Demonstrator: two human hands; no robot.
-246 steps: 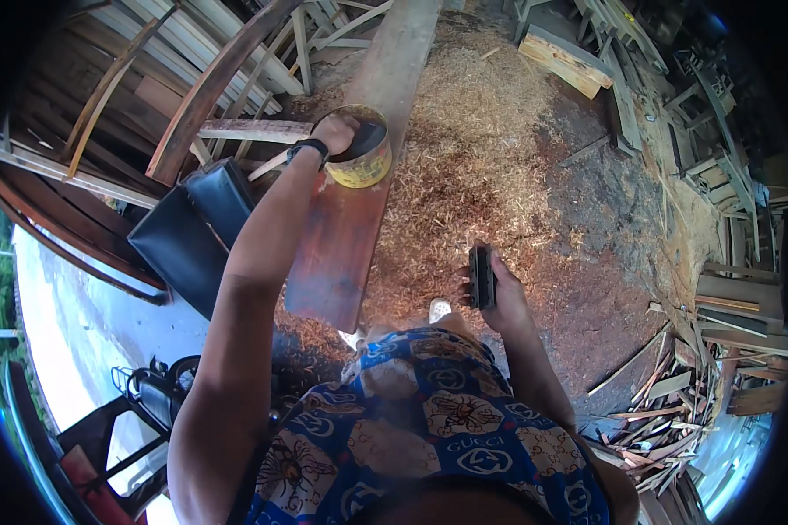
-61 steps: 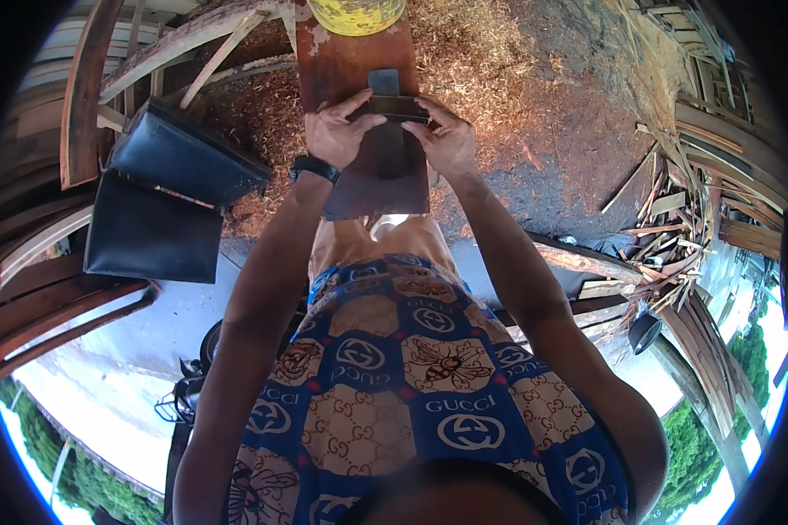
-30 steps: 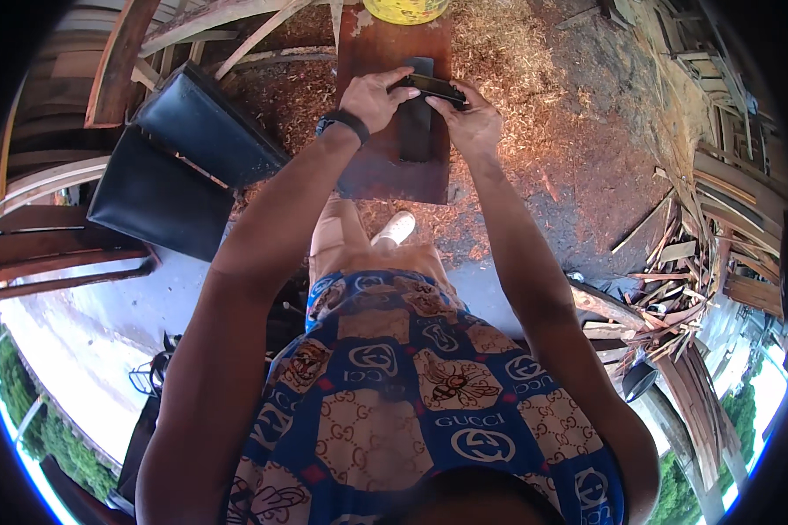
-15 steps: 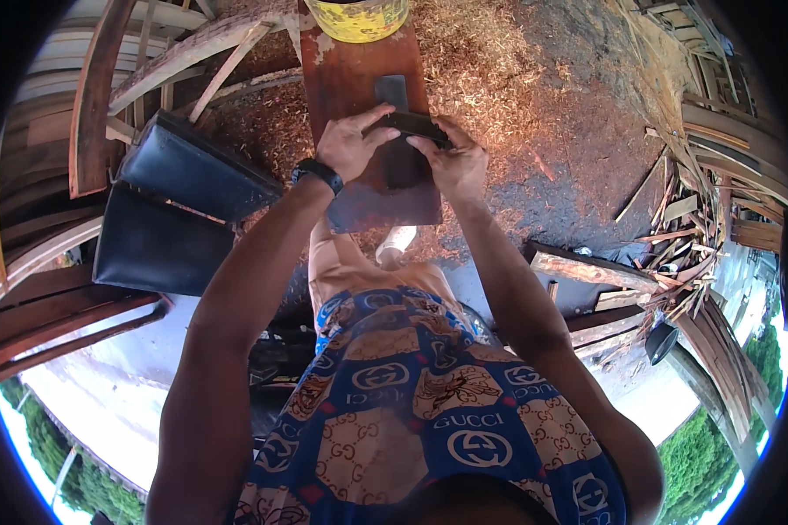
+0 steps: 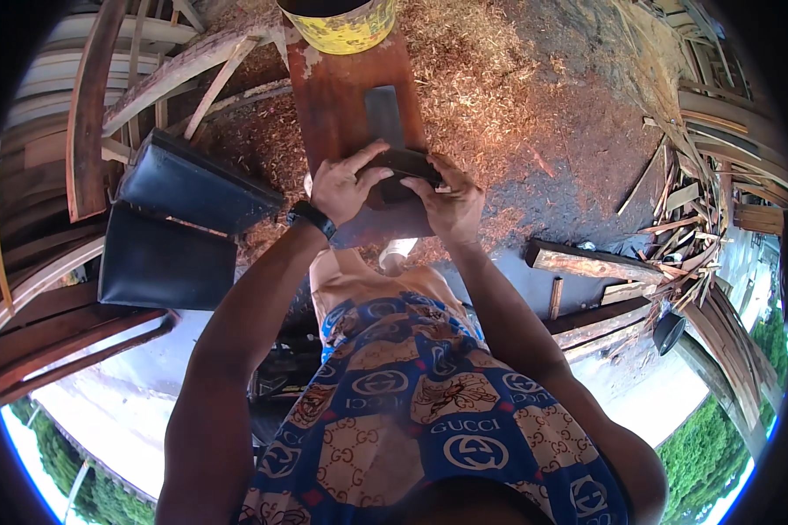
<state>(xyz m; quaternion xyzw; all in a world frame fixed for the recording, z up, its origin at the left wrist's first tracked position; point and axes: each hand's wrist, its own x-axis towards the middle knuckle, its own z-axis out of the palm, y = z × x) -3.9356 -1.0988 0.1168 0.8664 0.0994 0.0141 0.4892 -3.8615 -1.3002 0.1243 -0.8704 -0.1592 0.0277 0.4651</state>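
A dark, narrow bar (image 5: 403,162) lies crosswise over a long black flat slab (image 5: 382,114), which looks like a sharpening stone. My left hand (image 5: 345,187), with a dark band on its wrist, pinches the bar's left end between thumb and fingers. At the opposite end my right hand (image 5: 453,203) grips it the same way. Under the slab is a reddish-brown wooden board (image 5: 331,105), running away from me. The bar and my hands hide part of the slab's near half. I cannot tell what the bar is made of.
A worn yellow bucket (image 5: 346,33) stands at the board's far end. Two black padded panels (image 5: 171,262) are to the left. Wood shavings (image 5: 473,79) litter the ground ahead. Scrap wood (image 5: 692,232) is piled on the right, near a thick beam (image 5: 591,262).
Both hands have drawn the bar toward me along the slab, uncovering more of its far part. The view has shifted slightly, and the grip looks the same.
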